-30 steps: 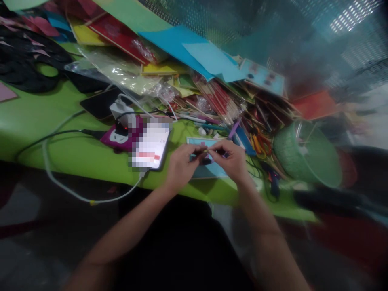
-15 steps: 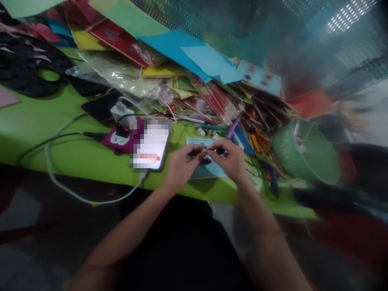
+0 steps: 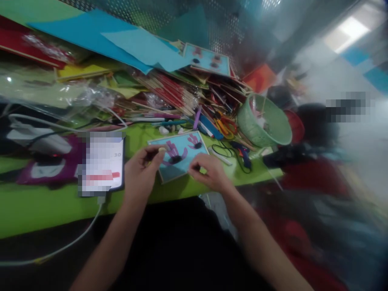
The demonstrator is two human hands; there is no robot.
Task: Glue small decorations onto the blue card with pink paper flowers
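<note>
Where our left hand [image 3: 141, 171] hangs: at the left end of the card [image 3: 179, 167], its thumb and forefinger pinching a small pale bit [image 3: 162, 150].
Right hand [image 3: 209, 171]: curled at the card's near right edge, fingers bent in toward the thumb; we cannot tell whether they grip anything, nor whether they touch the card.
Bit to card: we see the bit over the card's left edge, seemingly held above it, with the surface reaching away to its right.
Card's long axis: roughly left to right on the green table [image 3: 18, 220], right end angled away from us; it lies between our hands and a little beyond.
Nearer hand: our left to the larger of two purple shapes [image 3: 173, 150], our right to the bare near corner.
Phone [image 3: 104, 165]: left of our left hand; we read "30" and see a red bar, the rest blocked out.
Other writing: we can make out no brand or label.
Beyond the card: white stones [image 3: 163, 130] and a purple strip [image 3: 197, 117].
Right of it: glue gun [image 3: 243, 153], orange scissors [image 3: 226, 128], green bowl [image 3: 250, 127].
</note>
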